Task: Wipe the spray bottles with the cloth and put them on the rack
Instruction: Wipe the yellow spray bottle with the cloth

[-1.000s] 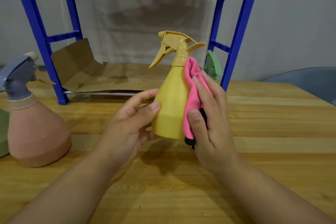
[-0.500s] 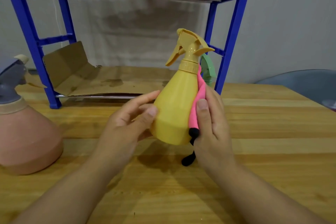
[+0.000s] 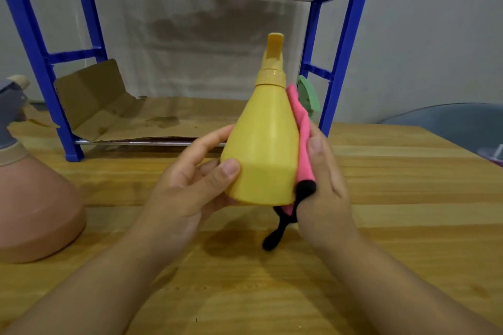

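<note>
The left hand (image 3: 187, 193) grips the yellow conical plastic spray bottle (image 3: 265, 149) at its base, above the wooden table (image 3: 408, 212), while the right hand (image 3: 325, 190) clamps the pink cloth (image 3: 302, 139) flat against the bottle's right side.

A plain indoor room, home or small workroom; which one cannot be told. A wooden tabletop (image 3: 408, 198) of joined planks carries a blue metal rack (image 3: 340, 49) with chrome rails near its far edge, lined with stained cardboard (image 3: 152, 119). A bare grey wall (image 3: 435, 35) stands behind, and a grey chair back (image 3: 449, 122) shows past the right edge
</note>
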Tool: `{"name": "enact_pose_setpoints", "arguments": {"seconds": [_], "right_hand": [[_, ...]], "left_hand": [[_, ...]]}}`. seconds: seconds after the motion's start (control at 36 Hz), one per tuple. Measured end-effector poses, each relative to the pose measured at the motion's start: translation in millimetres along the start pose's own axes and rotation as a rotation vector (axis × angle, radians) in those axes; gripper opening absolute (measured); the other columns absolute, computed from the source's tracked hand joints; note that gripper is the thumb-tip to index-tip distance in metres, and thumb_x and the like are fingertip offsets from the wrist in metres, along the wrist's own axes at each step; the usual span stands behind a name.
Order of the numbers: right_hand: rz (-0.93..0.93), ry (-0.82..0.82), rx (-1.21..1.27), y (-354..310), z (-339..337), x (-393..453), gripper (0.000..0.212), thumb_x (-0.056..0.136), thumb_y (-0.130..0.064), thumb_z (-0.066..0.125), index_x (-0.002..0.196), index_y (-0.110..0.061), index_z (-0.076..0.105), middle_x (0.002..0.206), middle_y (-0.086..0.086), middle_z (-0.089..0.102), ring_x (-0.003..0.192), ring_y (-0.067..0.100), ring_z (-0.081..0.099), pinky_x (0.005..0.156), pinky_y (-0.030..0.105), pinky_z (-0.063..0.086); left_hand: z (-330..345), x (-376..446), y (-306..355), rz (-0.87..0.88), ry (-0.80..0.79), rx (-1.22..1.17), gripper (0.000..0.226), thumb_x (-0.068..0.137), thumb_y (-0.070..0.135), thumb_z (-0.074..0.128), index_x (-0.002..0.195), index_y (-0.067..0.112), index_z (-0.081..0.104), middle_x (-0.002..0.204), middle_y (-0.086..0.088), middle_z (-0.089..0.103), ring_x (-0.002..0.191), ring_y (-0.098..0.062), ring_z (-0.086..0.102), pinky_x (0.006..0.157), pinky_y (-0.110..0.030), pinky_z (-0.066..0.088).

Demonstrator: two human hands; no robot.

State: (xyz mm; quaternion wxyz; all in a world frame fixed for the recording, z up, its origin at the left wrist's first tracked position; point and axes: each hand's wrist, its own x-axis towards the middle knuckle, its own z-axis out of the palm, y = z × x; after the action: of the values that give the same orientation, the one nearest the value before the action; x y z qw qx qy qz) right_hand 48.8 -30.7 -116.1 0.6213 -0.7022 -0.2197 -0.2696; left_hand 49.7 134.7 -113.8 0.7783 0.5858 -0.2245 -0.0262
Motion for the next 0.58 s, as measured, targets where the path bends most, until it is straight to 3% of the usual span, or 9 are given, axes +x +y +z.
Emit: {"name": "enact_pose_setpoints", "arguments": {"seconds": [0.08,0.17,0.28,0.36,0.44,0.58], "right_hand": [[-0.019,0.024,-0.004,-1,0,-3,0.041,0.095,-0.050,0.029,0.132,-0.038,0.042,0.127,-0.015,0.055,0.126,0.008,0.048,0.105,0.034,0.041],[-0.088,0.040,-0.143,4,1,-4,0.063,0.095,-0.059,0.025,0.143,-0.020,0.037,0.135,-0.003,0.048,0.130,0.018,0.043,0.108,0.041,0.038],[-0.171,0.043,-0.343,7,0,-4,0.069,0.097,-0.056,0.022,0.147,-0.011,0.030,0.143,0.004,0.038,0.135,0.012,0.034,0.111,0.021,0.028],[-0.214,0.038,-0.414,8,1,-5,0.067,0.098,-0.054,0.022,0.149,-0.011,0.025,0.149,0.006,0.029,0.139,0.010,0.026,0.113,0.014,0.021],[-0.297,0.030,-0.495,10,2,-5,0.062,0.100,-0.047,0.024,0.149,-0.009,0.023,0.151,0.012,0.024,0.142,0.014,0.024,0.116,0.020,0.020],[-0.422,0.004,-0.562,7,1,-3,0.054,0.101,-0.039,0.028,0.144,-0.005,0.029,0.151,0.017,0.024,0.142,0.021,0.024,0.117,0.031,0.023]], "left_hand": [[-1,-1,1,-0.003,-0.047,-0.010,0.072,0.056,0.054,0.079,0.123,0.036,0.059,0.118,0.009,0.067,0.107,-0.020,0.065,0.081,-0.033,0.056],[1,0,3,-0.011,-0.059,0.007,0.062,0.069,0.050,0.073,0.127,0.036,0.056,0.127,0.012,0.062,0.113,-0.014,0.062,0.084,-0.029,0.054],[2,2,1,0.072,0.087,0.038,0.036,0.081,0.027,0.064,0.116,0.033,0.064,0.125,0.012,0.063,0.110,-0.008,0.063,0.084,-0.021,0.053],[0,2,1,0.117,0.119,0.050,0.037,0.076,0.027,0.060,0.113,0.032,0.066,0.120,0.011,0.066,0.113,-0.011,0.061,0.086,-0.027,0.054],[-1,1,1,0.086,0.065,0.079,0.055,0.072,0.036,0.073,0.124,0.030,0.059,0.121,0.013,0.065,0.113,-0.011,0.061,0.090,-0.028,0.052],[1,1,3,0.076,0.030,0.049,0.077,0.050,0.041,0.085,0.122,0.031,0.061,0.121,0.010,0.066,0.107,-0.012,0.065,0.076,-0.023,0.054]]}}
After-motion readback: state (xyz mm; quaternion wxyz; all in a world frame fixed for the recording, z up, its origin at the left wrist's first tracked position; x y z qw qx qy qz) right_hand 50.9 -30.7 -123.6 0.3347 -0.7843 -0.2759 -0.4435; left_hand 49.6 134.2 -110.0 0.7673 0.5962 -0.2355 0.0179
